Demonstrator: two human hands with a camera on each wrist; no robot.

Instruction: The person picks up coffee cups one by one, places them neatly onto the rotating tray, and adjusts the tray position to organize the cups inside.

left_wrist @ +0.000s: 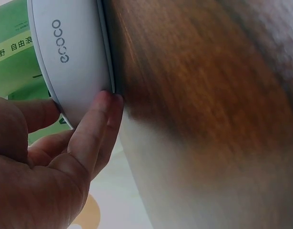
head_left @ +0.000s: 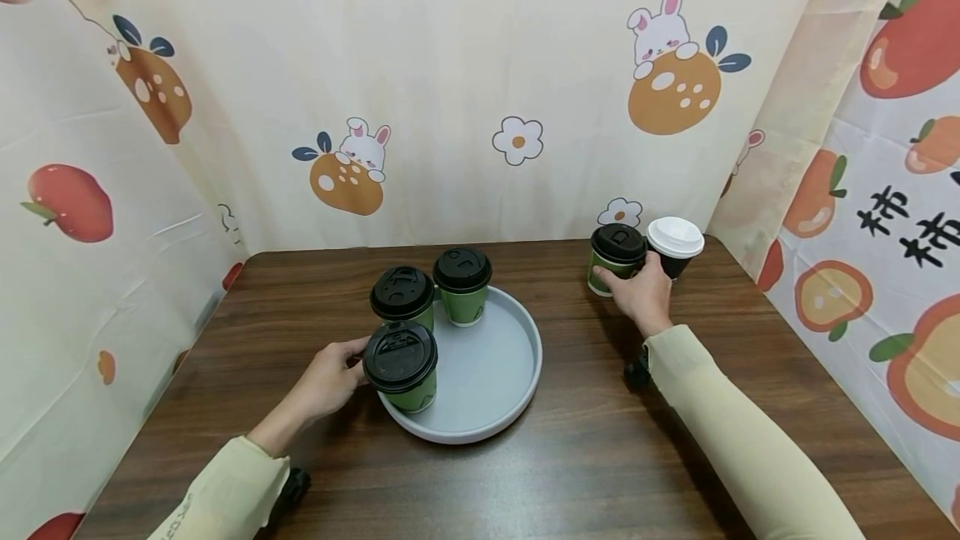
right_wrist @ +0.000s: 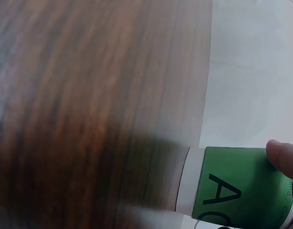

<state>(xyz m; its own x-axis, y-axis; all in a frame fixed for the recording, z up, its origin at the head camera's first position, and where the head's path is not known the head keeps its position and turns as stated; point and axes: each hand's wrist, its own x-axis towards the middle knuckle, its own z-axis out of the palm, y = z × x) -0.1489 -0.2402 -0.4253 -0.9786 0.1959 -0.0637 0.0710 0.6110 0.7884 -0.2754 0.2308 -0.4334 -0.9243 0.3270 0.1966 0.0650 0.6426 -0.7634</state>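
Note:
A round grey tray (head_left: 517, 357) sits mid-table with three green cups with black lids: a near one (head_left: 401, 369) and two behind it (head_left: 402, 297), (head_left: 462, 286). My left hand (head_left: 352, 361) pinches the tray's left rim beside the near cup. In the left wrist view its fingers (left_wrist: 96, 124) lie against the tray's outer wall (left_wrist: 72, 62) and the thumb reaches the rim. At the back right, my right hand (head_left: 626, 280) grips another green cup (head_left: 617, 257) standing on the table. The right wrist view shows a fingertip (right_wrist: 282, 157) on that cup (right_wrist: 232, 183).
A black cup with a white lid (head_left: 675, 242) stands right beside the gripped cup, touching or nearly so. The dark wooden table (head_left: 570, 473) is enclosed by printed cloth walls at the back (head_left: 480, 90) and on both sides. Its front half is bare.

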